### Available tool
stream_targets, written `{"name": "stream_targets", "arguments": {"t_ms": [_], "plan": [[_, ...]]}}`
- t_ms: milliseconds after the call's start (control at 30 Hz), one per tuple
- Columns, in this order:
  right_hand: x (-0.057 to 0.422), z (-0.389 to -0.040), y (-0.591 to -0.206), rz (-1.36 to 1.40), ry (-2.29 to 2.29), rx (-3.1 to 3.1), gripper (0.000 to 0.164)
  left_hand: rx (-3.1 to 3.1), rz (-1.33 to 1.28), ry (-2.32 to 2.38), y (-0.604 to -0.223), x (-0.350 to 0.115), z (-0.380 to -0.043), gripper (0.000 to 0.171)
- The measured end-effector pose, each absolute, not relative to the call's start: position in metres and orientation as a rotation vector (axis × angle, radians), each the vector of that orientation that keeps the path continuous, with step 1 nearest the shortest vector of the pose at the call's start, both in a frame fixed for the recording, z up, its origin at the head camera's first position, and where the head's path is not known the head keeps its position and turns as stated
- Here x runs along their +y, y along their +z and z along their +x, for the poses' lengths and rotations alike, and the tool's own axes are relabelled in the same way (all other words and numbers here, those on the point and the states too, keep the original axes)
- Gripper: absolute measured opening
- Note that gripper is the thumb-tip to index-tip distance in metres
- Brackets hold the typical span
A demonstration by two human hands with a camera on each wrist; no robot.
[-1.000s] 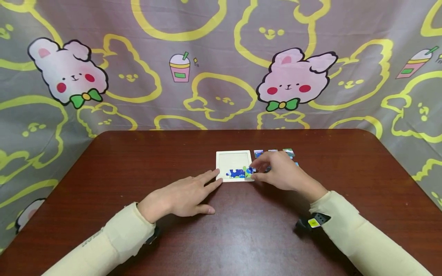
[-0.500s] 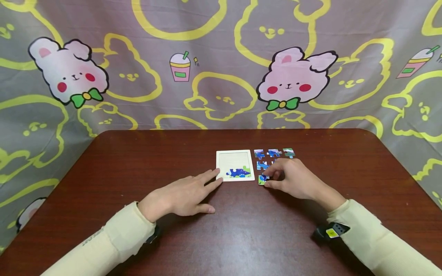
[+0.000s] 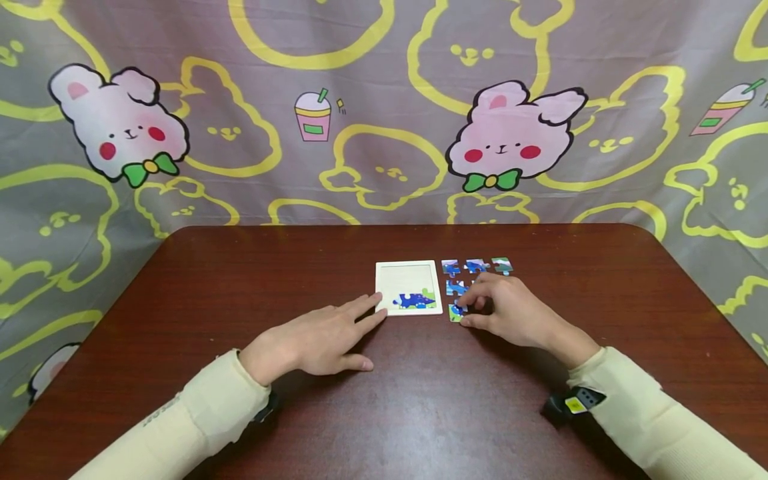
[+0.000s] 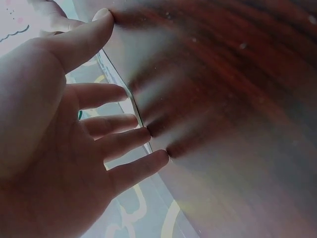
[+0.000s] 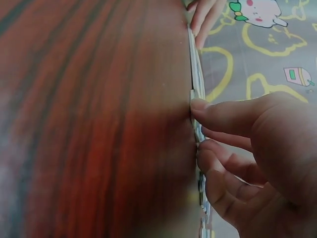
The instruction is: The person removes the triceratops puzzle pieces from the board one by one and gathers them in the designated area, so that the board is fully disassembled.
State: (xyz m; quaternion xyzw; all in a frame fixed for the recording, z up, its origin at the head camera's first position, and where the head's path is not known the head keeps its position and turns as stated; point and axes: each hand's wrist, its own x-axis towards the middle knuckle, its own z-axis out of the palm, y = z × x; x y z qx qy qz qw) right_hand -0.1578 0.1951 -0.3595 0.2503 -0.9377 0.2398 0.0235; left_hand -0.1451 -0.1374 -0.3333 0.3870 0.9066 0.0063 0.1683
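In the head view my left hand (image 3: 318, 337) lies with fingers spread, its fingertips on the left edge of a white puzzle tray (image 3: 379, 277). Inside the tray's lower part sit joined jigsaw pieces (image 3: 414, 301) with a blue and green picture. To the tray's right, my right hand (image 3: 513, 310) pinches a green and blue jigsaw piece (image 3: 456, 313) between thumb and forefinger, at tabletop level. The right wrist view shows the thumb (image 5: 218, 114) at the edge of the thin pieces, other fingers curled. Part of that piece is hidden by the fingers.
More loose jigsaw pieces lie in rows right of the tray, among them a blue one (image 3: 456, 288) and a green one (image 3: 501, 265), partly behind the right hand. A patterned curtain (image 3: 384, 100) hangs behind the brown table (image 3: 270, 267).
My right hand has moved from the tray's lower right corner to the table beside it, carrying the green and blue jigsaw piece. Lately that piece has shifted only slightly. The left hand stays put.
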Motion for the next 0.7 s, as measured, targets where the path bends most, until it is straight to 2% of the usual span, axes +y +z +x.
{"name": "stream_targets", "arguments": {"t_ms": [700], "plan": [[0.131, -0.186, -0.353, 0.867, 0.881, -2.923, 0.028, 2.551, 1.186, 0.010, -0.330, -0.119, -0.153, 0.082]]}}
